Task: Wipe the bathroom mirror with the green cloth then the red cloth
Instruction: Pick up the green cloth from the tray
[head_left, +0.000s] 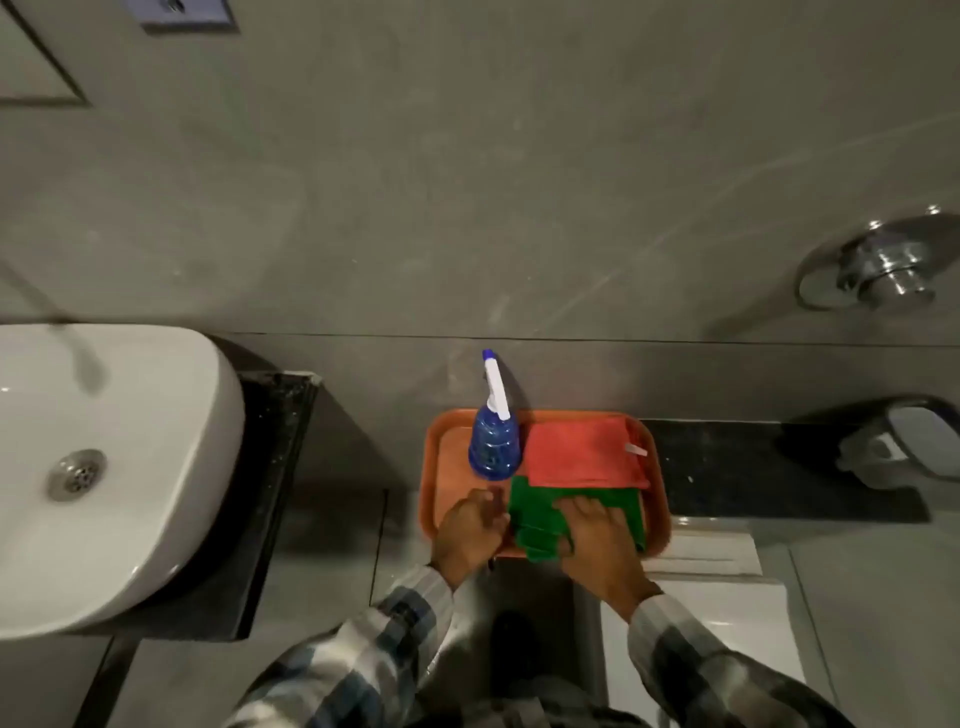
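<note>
A folded green cloth (540, 512) lies in the near right part of an orange tray (447, 467). My right hand (597, 535) rests flat on top of it, fingers spread, thumb at the cloth's near edge. My left hand (470, 530) sits at the cloth's left edge with fingers curled; whether it pinches the cloth is unclear. A folded red cloth (584, 452) lies behind the green one, partly over it. A blue spray bottle (493, 441) with a white nozzle stands at the tray's back. The mirror's lower corner (31, 57) shows at the top left.
A white washbasin (119, 467) on a dark counter sits to the left. A chrome wall fitting (883, 265) and a soap dispenser (904, 447) are on the right. A white toilet cistern (717, 587) lies under and right of the tray.
</note>
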